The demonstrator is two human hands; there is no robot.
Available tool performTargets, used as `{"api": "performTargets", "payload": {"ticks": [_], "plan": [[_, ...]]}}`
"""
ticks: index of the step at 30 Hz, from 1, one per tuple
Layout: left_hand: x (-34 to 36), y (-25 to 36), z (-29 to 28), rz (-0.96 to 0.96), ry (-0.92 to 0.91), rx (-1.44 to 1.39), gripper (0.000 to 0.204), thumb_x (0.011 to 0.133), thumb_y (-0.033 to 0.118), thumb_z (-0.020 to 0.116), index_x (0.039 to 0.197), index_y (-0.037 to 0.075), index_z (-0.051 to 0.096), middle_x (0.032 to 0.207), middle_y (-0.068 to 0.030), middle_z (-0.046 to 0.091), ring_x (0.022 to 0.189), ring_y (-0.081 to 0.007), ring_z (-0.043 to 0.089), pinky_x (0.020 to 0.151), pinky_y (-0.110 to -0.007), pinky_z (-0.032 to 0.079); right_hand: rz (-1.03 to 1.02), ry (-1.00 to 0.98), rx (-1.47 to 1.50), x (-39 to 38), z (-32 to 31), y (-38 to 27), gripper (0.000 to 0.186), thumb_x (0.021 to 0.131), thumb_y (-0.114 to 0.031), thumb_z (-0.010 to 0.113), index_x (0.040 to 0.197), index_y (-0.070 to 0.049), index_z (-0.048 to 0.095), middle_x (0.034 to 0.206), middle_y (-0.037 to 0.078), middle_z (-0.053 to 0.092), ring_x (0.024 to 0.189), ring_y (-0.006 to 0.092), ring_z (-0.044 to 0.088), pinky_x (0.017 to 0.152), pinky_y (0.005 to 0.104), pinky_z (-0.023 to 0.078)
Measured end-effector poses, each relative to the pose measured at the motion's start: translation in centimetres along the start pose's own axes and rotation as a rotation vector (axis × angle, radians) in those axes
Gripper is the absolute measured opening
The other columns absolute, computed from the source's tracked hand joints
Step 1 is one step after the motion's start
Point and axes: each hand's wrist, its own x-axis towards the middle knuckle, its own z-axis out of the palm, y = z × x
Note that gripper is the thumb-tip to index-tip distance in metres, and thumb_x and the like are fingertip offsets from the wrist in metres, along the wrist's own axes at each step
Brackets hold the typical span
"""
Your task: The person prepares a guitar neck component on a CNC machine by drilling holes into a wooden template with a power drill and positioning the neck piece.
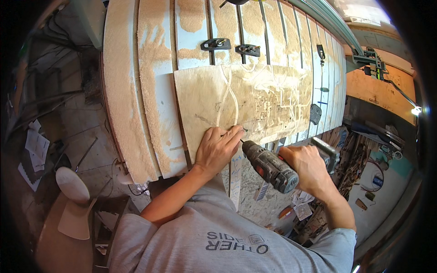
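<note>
Near the middle of the frame the left hand [218, 148] lies on the lower edge of a plywood sheet [255, 102], fingers curled and fingertips pinched at a small dark thing beside the drill tip, probably a screw being steadied, though it is too small to be sure. The right hand [306, 167], lower right of centre, is closed around the handle of a dark cordless drill [269, 165], which points up and left so its tip meets the board just at the left fingertips. The sheet, cut with wavy grooves, rests across a long slatted work table [154, 86] that runs to the top of the frame and is strewn with sawdust [123, 91]. Two black clamps [232, 46] sit on the slats just above the sheet's upper edge, likely to stop it sliding.
</note>
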Motion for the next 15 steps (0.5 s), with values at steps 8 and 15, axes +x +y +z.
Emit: {"api": "performTargets", "payload": {"ticks": [8, 15], "plan": [[-0.6, 0.3, 0.0, 0.03, 0.073, -0.078, 0.032, 0.081, 0.011, 0.082, 0.112, 0.01, 0.077, 0.129, 0.0008, 0.075, 0.1, -0.0247, 0.063, 0.095, -0.039, 0.05, -0.043, -0.039, -0.102, 1.2, -1.0, 1.2, 0.03, 0.067, -0.01, 0.08, 0.095, -0.006, 0.068, 0.085, 0.017, 0.072, 0.088, 0.0386, 0.073, 0.076, 0.049, 0.055], [-7.9, 1.9, 0.1, -0.13, 0.133, -0.453, 0.019, 0.088, 0.005, 0.077, 0.107, 0.004, 0.076, 0.124, -0.0125, 0.075, 0.101, -0.0254, 0.071, 0.09, -0.037, 0.057, -0.154, 0.139, -0.178, 1.0, -0.1, 2.5, 0.023, 0.068, -0.008, 0.079, 0.091, -0.007, 0.074, 0.083, 0.017, 0.075, 0.087, 0.0382, 0.074, 0.079, 0.0488, 0.057]]}}
